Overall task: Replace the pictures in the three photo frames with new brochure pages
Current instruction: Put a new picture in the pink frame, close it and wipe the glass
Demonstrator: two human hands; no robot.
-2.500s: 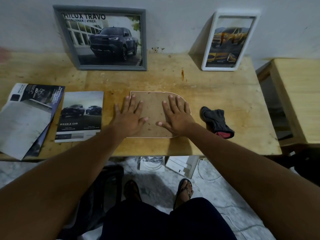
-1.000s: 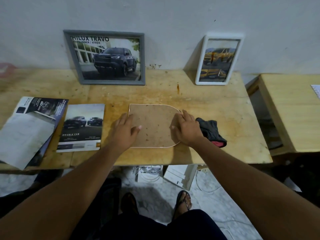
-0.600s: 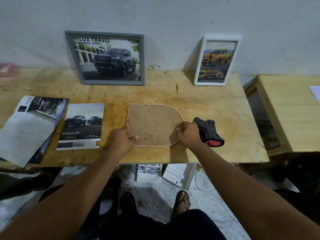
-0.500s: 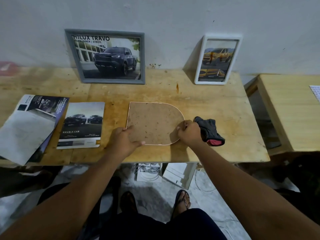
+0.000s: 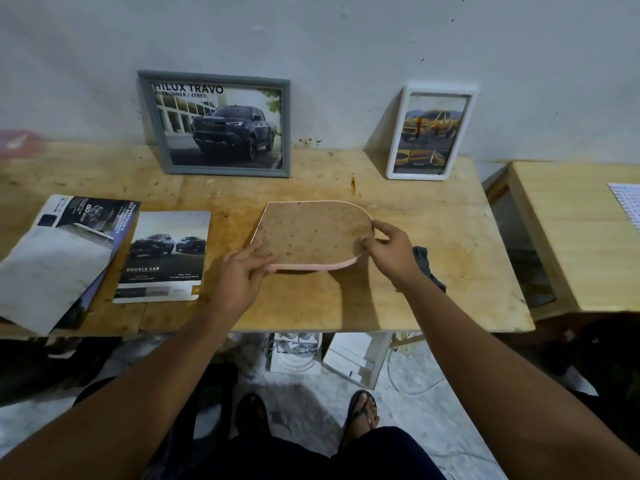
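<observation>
Wall: a pale, scuffed wall (image 5: 346, 46) closes the far side of the scene, with two finished frames leaning against it.
Floor: grey mottled floor (image 5: 311, 386) shows under the worktop, with white boxes (image 5: 298, 351) and loose cable on it. The person's sandalled feet (image 5: 362, 408) stand nearer.
Worktop: a stained, pale plywood worktop (image 5: 433, 289) runs from the left edge to right of centre and carries all the task's things.
Side table: a lighter wooden table (image 5: 571, 237) stands apart to the right, with a printed sheet (image 5: 627, 206) at its right edge.
Grey frame: the large grey frame (image 5: 214, 124) leans far left of centre, showing a dark pickup under the words "HILUX TRAVO".
Brochure stack: loose brochure pages (image 5: 59, 258) lie fanned at the near left.
Brochure page: a "DOUBLE CAB" page (image 5: 166, 254) lies flat just right of the stack.
White frame: the smaller white frame (image 5: 431, 131) leans far right, showing a yellow pickup.
Arched frame: the arched frame (image 5: 311, 233) sits at the centre, between the two hands. Its brown speckled backing faces up and its rounded end points right. Its pink near rim is tilted clear of the worktop, with a shadow under it.
Left hand: the left hand (image 5: 242, 275) grasps the frame's near left corner, thumb on the backing.
Right hand: the right hand (image 5: 391, 251) pinches the rounded right end, fingers curled over the rim.
Cloth: a dark cloth (image 5: 427, 265) lies just right of the right wrist, partly hidden by it.
</observation>
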